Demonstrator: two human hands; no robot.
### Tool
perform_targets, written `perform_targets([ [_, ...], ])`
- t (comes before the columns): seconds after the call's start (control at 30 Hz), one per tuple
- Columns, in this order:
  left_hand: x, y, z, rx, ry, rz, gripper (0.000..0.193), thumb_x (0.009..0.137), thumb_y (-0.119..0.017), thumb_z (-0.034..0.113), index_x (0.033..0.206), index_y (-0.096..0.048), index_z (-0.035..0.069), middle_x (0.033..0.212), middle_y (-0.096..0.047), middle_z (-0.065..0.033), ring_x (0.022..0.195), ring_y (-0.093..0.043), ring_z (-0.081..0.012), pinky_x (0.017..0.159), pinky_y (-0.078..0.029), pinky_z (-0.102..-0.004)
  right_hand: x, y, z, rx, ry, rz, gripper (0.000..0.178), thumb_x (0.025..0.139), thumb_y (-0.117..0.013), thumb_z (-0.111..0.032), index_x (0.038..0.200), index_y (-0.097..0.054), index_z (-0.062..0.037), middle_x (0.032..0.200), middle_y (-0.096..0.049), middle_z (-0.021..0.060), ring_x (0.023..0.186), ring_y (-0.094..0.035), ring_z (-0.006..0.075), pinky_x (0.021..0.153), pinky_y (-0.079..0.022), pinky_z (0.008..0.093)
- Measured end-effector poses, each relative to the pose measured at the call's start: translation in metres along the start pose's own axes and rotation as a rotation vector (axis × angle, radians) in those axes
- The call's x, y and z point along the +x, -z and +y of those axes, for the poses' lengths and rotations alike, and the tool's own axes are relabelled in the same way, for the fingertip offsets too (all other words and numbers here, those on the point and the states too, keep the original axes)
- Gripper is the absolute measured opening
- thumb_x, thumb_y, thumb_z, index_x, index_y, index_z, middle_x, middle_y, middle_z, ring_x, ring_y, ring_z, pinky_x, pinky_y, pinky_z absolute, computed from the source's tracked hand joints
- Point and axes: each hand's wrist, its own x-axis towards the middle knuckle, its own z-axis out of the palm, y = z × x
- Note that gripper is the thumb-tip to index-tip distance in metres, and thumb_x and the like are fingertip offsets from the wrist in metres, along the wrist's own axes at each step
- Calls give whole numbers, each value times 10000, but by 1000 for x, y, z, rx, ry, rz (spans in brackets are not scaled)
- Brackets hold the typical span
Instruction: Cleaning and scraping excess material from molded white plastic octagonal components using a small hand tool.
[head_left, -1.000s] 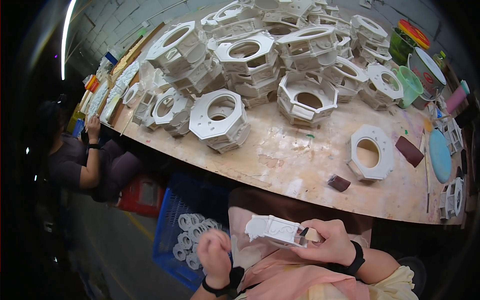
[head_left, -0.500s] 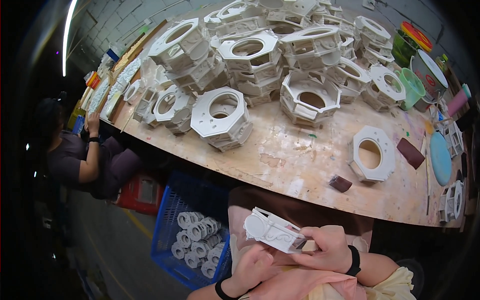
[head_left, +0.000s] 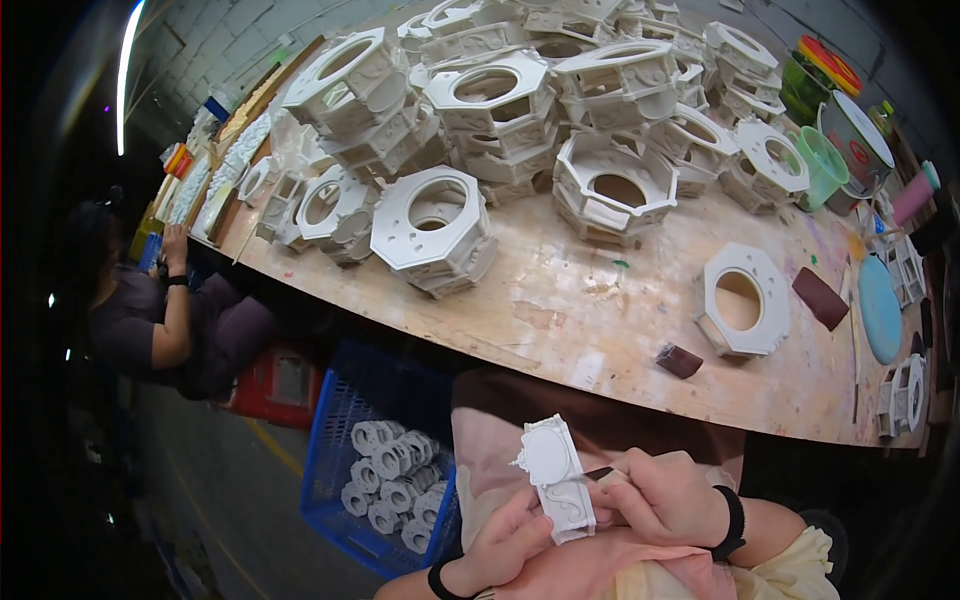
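Off the near edge of the worktop [head_left: 640,290], the left hand [head_left: 508,542] has its fingers curled round a white frame [head_left: 556,465]; the right hand [head_left: 675,492] pinches a dark-tipped tool [head_left: 599,473] beside it.

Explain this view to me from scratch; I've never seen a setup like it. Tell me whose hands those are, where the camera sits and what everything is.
There is no robot here, just a person's two bare hands. The camera is worn on the head and looks down; its fisheye lens bends straight edges.

At the bottom, the left hand holds a white moulded piece. The right hand grips a small dark-tipped thing by it, mostly hidden by the fingers.

On the table are stacked white frames, a separate octagonal ring, a dark red sheet and a blue oval. Below it, a blue basket holds smaller rings. Another person sits at left.
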Motion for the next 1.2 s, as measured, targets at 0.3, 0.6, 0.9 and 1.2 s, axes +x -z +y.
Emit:
perform_targets([
  [0.3, -13, 5, -11, 220, 80, 134, 474, 919, -389, 64, 1354, -235, -47, 1311, -444, -171, 1212, -469, -238, 1038, -360, -369, 0, 3, 0, -167, 103, -69, 188, 853, -599, -206, 732, -573, -65, 535, -518, 91, 454, -530, 268, 424, -424, 353],
  [0.6, -5, -8, -10, 171, -27, 136, 420, 920, -483, 111, 1290, -342, -27, 1205, -504, -137, 1107, -519, -217, 939, -410, -339, -1, 3, -3, -232, 116, -42, 179, 860, -591, -211, 760, -584, -63, 559, -532, 81, 486, -550, 248, 431, -432, 356],
  [0.9, -2, -7, -7, 189, -76, 22, 455, 942, -508, 195, 1308, -347, -23, 1172, -515, -76, 1079, -513, -143, 915, -418, -280, 0, 7, -2, -333, 58, -156, 252, 883, -551, -282, 771, -588, -59, 611, -581, 108, 538, -589, 273, 449, -462, 366],
  [1.2, 0, -10, -3, 201, -69, 28, 425, 948, -497, 220, 1269, -383, -36, 1082, -566, -81, 961, -575, -152, 858, -455, -283, 6, 15, 5, -18, 111, -314, 246, 902, -524, -289, 767, -625, -109, 559, -571, 58, 527, -577, 277, 455, -457, 360],
])
